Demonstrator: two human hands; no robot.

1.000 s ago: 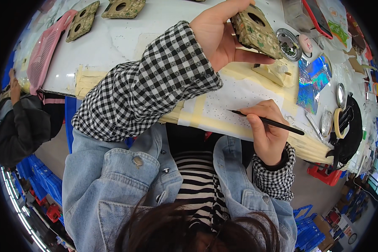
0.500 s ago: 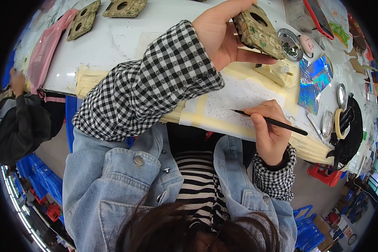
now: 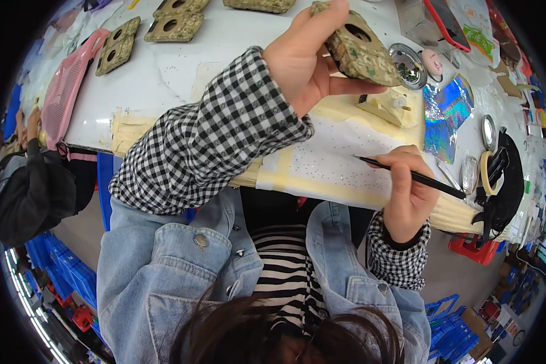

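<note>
My left hand (image 3: pixel 306 64) is closed on a camouflage-patterned piece (image 3: pixel 376 62) with a dark round hole. It is held tilted above the far side of the work area, thumb on its upper edge. In my right hand (image 3: pixel 409 194), thumb and fingers grip a slim black pen-like tool (image 3: pixel 440 183) with a pointed tip. That tip hovers over or touches a white sheet (image 3: pixel 321 142) strewn with tiny specks; I cannot tell which. Yellowish tape borders the sheet. Beyond it lies a pale tape-covered block (image 3: pixel 388 109), below the held piece.
Similar camouflage pieces (image 3: pixel 175 27) lie at the far left, near a pink mesh basket (image 3: pixel 67 91). To the right are a round metal dish (image 3: pixel 415 76), an iridescent sheet (image 3: pixel 440 121), a tape roll (image 3: pixel 486 173) and a black bag (image 3: pixel 514 182). Another person (image 3: pixel 36 194) sits at left.
My right hand and the black tool have shifted right, away from the sheet's middle. The view has moved slightly, and my left hand still holds the camouflage piece.
</note>
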